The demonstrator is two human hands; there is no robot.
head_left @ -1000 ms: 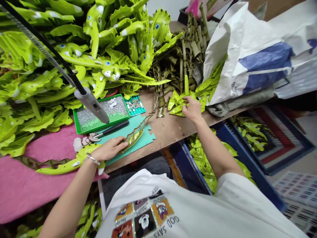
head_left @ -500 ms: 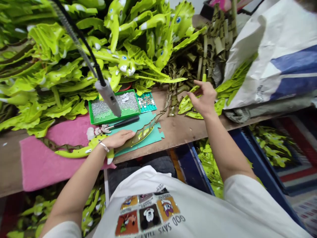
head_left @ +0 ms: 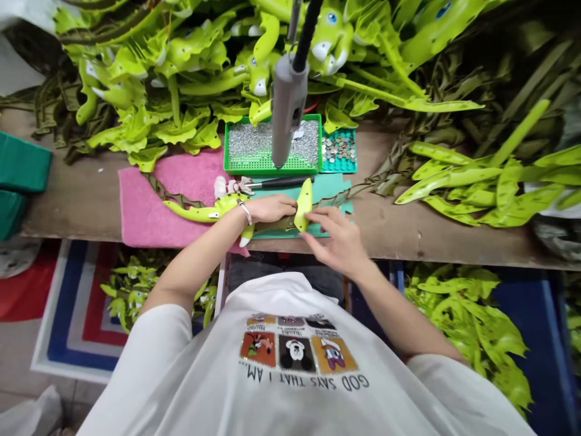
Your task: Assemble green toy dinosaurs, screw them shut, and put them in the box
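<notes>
My left hand (head_left: 273, 208), a bracelet at its wrist, rests over an olive-brown strip (head_left: 281, 224) with its fingers curled together at it. Against those fingertips stands a small yellow-green leaf-shaped plastic piece (head_left: 305, 203). The thumb and fingers of my right hand (head_left: 338, 237) close on the piece's right edge. Left of my left hand lies a yellow-green toy part (head_left: 195, 212) with a white tip, joined to the strip. Beneath both hands is a teal foam mat (head_left: 333, 188). A black-handled tool (head_left: 290, 181) lies just behind them. My left fingertips are partly hidden.
A grey hanging tool (head_left: 288, 109) points down over a green tray (head_left: 227, 163) of small metal parts. Beside it is a teal tray (head_left: 351, 165) of small round pieces. A pink cloth (head_left: 149, 212) lies left; yellow-green pieces (head_left: 472, 188) are heaped right and behind.
My right hand has come from the heap at the right to beside my left hand, and a leaf-shaped piece now stands between them. My view has shifted right.
</notes>
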